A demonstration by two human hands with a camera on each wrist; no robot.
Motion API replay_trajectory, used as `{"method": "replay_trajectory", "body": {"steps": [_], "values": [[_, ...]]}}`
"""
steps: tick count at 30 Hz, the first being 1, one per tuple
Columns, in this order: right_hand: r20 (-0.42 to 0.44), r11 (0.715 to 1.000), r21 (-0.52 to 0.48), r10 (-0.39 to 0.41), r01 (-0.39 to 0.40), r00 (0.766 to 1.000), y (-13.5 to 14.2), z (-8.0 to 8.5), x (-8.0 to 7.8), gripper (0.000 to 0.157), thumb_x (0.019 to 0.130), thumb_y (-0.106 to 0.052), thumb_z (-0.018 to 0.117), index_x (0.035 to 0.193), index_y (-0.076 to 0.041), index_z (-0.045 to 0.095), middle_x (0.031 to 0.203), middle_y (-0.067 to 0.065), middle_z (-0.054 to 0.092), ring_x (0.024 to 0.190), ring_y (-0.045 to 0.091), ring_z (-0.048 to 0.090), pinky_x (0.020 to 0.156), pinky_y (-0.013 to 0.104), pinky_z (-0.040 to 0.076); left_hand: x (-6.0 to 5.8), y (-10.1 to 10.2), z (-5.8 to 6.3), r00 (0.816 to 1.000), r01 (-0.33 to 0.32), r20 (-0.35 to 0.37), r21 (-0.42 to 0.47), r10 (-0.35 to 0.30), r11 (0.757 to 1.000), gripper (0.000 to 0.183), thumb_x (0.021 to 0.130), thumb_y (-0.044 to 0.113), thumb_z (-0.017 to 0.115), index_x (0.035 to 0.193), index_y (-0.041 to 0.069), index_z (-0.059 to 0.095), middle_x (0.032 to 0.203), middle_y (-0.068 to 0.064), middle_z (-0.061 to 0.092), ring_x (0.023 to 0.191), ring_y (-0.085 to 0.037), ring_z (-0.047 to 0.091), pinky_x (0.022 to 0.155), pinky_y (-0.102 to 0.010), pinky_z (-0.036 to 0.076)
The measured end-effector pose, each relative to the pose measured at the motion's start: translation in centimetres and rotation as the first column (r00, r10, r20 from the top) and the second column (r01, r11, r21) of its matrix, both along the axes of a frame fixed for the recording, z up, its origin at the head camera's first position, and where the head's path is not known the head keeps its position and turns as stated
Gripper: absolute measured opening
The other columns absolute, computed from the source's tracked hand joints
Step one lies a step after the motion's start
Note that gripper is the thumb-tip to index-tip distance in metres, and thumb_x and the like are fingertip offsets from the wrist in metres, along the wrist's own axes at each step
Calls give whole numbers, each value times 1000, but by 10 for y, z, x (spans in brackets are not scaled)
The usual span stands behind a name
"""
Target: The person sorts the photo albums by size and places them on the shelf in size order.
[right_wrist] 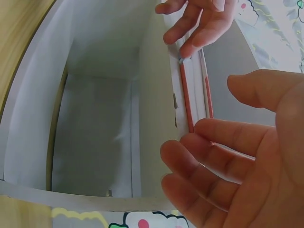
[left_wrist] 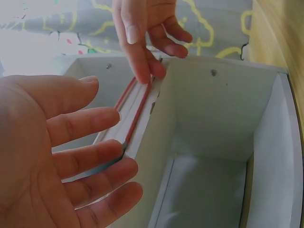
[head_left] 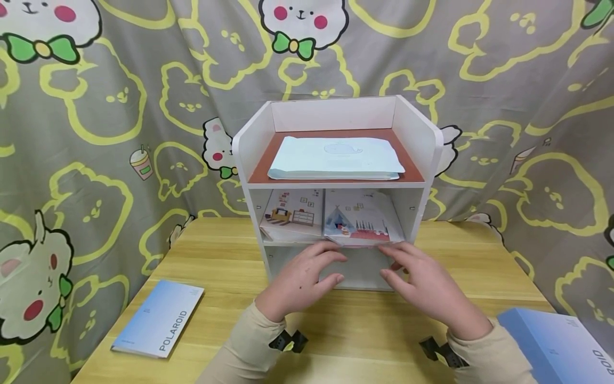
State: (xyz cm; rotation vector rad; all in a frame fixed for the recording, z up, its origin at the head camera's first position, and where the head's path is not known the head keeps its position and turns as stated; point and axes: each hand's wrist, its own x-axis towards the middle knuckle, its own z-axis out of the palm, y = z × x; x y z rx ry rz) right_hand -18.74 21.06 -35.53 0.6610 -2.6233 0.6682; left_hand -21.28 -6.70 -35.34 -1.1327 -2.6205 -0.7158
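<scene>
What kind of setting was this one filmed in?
Probably a curtained-off indoor corner, perhaps set up for recording: cartoon-print fabric hangs around a wood-grain table, on which a small white shelf unit stands.

Both beige sleeves point(head_left: 247, 341) carry small black fittings point(head_left: 299, 341).

A grey curtain point(head_left: 187, 48), printed with yellow outlines and white cartoon animals, is hung behind and along both sides of a wood-grained desk point(head_left: 225, 256), where a white shelf point(head_left: 336, 185) is placed.
</scene>
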Motion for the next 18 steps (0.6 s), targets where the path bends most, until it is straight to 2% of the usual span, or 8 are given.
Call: {"method": "replay_trajectory", "body": {"steps": [18], "values": [[-12,1000,24,11,-10,1000,-1,-4,-4,50,95,-25,73,141,-9,61,126,1,59,90,11,64,69,34,53,-2,0,-2,1000,-2,5,-1,2,1000,37,103,38,59,134,18,63,150,-2,47,137,-18,45,111,-41,40]]}}
